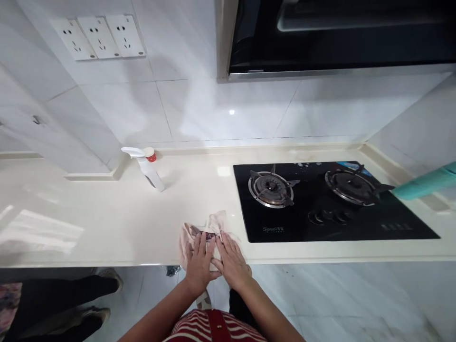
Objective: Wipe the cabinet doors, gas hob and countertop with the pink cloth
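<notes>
A pale pink cloth [218,220] with a dark printed patch lies bunched at the front edge of the cream countertop [121,228]. My left hand [199,263] rests flat on its left part, fingers stretched forward. Beside it, my right hand [232,262] presses on the right part, its fingers also straight and flat. The two hands are close together, and they cover much of the cloth. Just right of them is the black gas hob [299,228].
A white spray bottle [149,172] stands at the back left, with a small red-and-white cup [150,154] behind it. A teal sleeve [427,183] reaches in over the hob's right side. Another person's legs [67,297] show at lower left. A range hood [338,38] overhangs the hob.
</notes>
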Demonstrator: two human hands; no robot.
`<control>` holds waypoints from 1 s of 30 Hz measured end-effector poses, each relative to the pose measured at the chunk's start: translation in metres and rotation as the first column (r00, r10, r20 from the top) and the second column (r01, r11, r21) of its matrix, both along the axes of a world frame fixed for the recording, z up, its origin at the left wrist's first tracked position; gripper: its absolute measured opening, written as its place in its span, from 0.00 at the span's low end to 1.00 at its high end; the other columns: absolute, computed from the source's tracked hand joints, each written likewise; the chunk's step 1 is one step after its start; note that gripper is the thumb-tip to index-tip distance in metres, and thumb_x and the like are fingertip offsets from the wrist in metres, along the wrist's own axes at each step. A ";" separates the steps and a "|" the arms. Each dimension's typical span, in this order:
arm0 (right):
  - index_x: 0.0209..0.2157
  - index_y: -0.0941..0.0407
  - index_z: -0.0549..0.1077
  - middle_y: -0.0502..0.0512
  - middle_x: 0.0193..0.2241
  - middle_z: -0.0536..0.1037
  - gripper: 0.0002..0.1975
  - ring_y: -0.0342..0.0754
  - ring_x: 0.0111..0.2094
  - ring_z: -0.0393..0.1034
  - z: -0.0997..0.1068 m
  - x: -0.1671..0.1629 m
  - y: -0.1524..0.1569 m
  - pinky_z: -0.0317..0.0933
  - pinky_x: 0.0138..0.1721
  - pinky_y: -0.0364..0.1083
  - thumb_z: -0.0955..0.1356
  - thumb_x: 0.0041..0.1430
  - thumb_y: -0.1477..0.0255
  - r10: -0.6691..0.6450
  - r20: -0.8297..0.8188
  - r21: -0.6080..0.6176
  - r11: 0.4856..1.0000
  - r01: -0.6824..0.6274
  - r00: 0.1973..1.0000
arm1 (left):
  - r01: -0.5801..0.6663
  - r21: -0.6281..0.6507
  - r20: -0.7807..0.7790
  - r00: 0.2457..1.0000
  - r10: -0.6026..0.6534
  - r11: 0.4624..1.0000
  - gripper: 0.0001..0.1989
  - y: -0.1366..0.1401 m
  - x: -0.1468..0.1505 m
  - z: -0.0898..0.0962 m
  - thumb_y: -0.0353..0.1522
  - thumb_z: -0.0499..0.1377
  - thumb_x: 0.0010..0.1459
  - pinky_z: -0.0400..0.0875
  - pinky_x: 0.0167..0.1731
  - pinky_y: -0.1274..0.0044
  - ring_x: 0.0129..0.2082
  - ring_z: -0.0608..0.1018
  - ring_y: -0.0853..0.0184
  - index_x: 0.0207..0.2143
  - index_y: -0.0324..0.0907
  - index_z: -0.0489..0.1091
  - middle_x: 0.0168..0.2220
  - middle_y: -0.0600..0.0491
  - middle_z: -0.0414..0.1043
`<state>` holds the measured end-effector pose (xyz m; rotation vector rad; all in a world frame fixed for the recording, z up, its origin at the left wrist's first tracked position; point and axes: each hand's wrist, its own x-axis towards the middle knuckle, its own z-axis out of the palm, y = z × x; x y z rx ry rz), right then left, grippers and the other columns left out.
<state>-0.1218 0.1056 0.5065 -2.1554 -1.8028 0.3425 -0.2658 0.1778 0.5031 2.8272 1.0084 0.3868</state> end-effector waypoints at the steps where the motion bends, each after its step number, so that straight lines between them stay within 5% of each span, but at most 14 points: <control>1: 0.70 0.55 0.51 0.59 0.71 0.47 0.35 0.56 0.70 0.41 -0.002 0.003 -0.007 0.46 0.67 0.58 0.64 0.66 0.62 -0.031 -0.001 -0.012 0.999 0.031 1.000 | -0.007 -0.006 -0.024 1.000 0.007 1.000 0.53 0.003 0.001 -0.001 0.49 0.67 0.48 0.45 0.63 0.47 0.70 0.51 0.39 0.71 0.50 0.47 0.71 0.39 0.46; 4: 0.68 0.52 0.57 0.61 0.67 0.57 0.34 0.59 0.66 0.52 -0.005 0.017 -0.022 0.54 0.64 0.59 0.67 0.63 0.66 -0.066 -0.057 0.012 0.998 0.067 0.996 | 0.012 -0.018 -0.066 0.998 -0.013 1.000 0.54 0.010 0.003 0.002 0.55 0.69 0.41 0.47 0.61 0.45 0.69 0.46 0.32 0.69 0.54 0.53 0.72 0.41 0.42; 8: 0.59 0.54 0.67 0.61 0.51 0.70 0.24 0.53 0.51 0.67 -0.009 0.038 -0.026 0.66 0.53 0.53 0.67 0.61 0.73 -0.040 -0.233 0.127 0.989 0.071 0.972 | 0.111 -0.039 -0.074 0.991 -0.113 0.993 0.48 0.016 0.013 0.011 0.58 0.64 0.47 0.49 0.59 0.44 0.69 0.49 0.34 0.67 0.53 0.57 0.71 0.40 0.46; 14: 0.45 0.54 0.73 0.56 0.40 0.72 0.09 0.49 0.42 0.69 -0.002 0.066 -0.012 0.68 0.45 0.48 0.65 0.64 0.74 0.059 -0.361 0.240 0.970 0.032 0.931 | 0.241 -0.176 0.113 0.968 -0.224 0.955 0.26 0.027 0.041 0.012 0.52 0.55 0.62 0.64 0.53 0.56 0.57 0.68 0.49 0.51 0.44 0.72 0.55 0.42 0.70; 17: 0.43 0.54 0.73 0.54 0.38 0.71 0.08 0.46 0.40 0.69 0.018 0.087 -0.013 0.67 0.43 0.45 0.63 0.67 0.71 0.065 -0.394 0.292 0.955 0.058 0.917 | 0.301 -0.246 0.300 0.928 -0.223 0.921 0.24 0.027 0.067 0.019 0.50 0.53 0.64 0.69 0.48 0.64 0.46 0.72 0.58 0.47 0.41 0.72 0.46 0.44 0.72; 21: 0.50 0.53 0.72 0.56 0.41 0.71 0.13 0.47 0.43 0.68 0.038 0.132 -0.032 0.67 0.46 0.47 0.61 0.70 0.67 -0.110 -0.329 0.333 0.916 0.224 0.938 | 0.334 -0.238 0.434 0.877 -0.208 0.912 0.24 0.021 0.122 0.037 0.47 0.56 0.63 0.67 0.54 0.61 0.53 0.69 0.56 0.54 0.41 0.68 0.52 0.42 0.67; 26: 0.52 0.58 0.73 0.66 0.52 0.68 0.25 0.61 0.53 0.64 0.020 0.187 -0.062 0.64 0.52 0.62 0.60 0.67 0.55 -0.449 -0.035 0.331 0.838 0.434 0.893 | 0.172 -0.255 0.260 0.960 -0.104 0.951 0.32 0.004 0.173 0.046 0.36 0.64 0.54 0.51 0.63 0.47 0.69 0.50 0.41 0.62 0.49 0.64 0.70 0.42 0.46; 30: 0.67 0.56 0.56 0.66 0.64 0.60 0.29 0.60 0.63 0.57 -0.007 0.193 -0.067 0.60 0.59 0.62 0.58 0.69 0.61 -0.356 -0.039 0.258 0.899 0.353 0.934 | 0.054 -0.362 0.119 0.993 -0.011 0.931 0.42 -0.014 0.187 0.030 0.35 0.66 0.50 0.48 0.60 0.40 0.70 0.45 0.34 0.67 0.54 0.56 0.73 0.44 0.34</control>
